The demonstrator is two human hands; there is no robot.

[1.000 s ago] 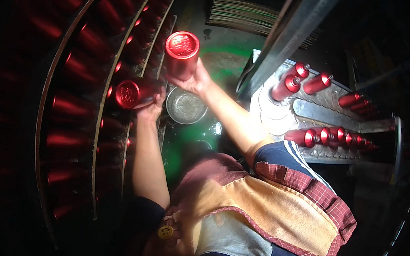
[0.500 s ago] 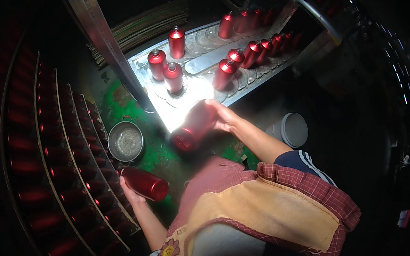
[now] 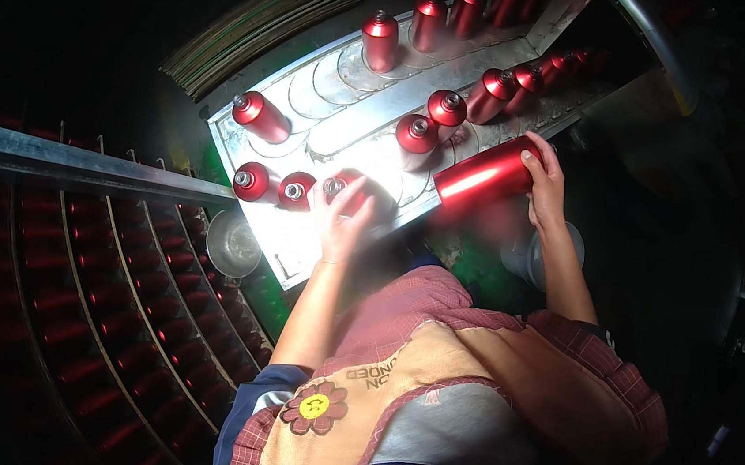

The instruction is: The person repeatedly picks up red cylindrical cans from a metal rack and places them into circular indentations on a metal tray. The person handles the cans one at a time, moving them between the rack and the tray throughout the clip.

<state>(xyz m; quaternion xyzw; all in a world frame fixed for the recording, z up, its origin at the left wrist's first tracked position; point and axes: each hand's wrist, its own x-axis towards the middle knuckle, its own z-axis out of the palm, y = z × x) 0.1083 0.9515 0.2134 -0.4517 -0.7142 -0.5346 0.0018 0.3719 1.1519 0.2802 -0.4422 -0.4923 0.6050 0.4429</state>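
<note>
At the near end of the lit metal conveyor (image 3: 332,136), my left hand (image 3: 340,230) has its fingers around the upper part of a red metal bottle (image 3: 353,197), which stands upright. Two more red bottles, one (image 3: 295,189) right beside it and another (image 3: 251,181) further left, stand there too. My right hand (image 3: 543,181) grips a red bottle (image 3: 487,173) by one end, fingers over the top and thumb along the side. That bottle lies nearly level over the conveyor's near edge, its flat base toward the left. Glare washes out the surface around my left hand.
Several red bottles (image 3: 429,23) line both sides of the conveyor. Racks (image 3: 134,274) packed with red bottles fill the lower left, below a metal bar (image 3: 95,161). A metal pot (image 3: 234,244) and a pale bucket (image 3: 557,253) stand near the floor. Stacked boards (image 3: 262,24) lie behind.
My left hand has carried its bottle from beside the racks up to the conveyor. My right hand, still holding a bottle, has swung right and away from the lit corner. The view has shifted.
</note>
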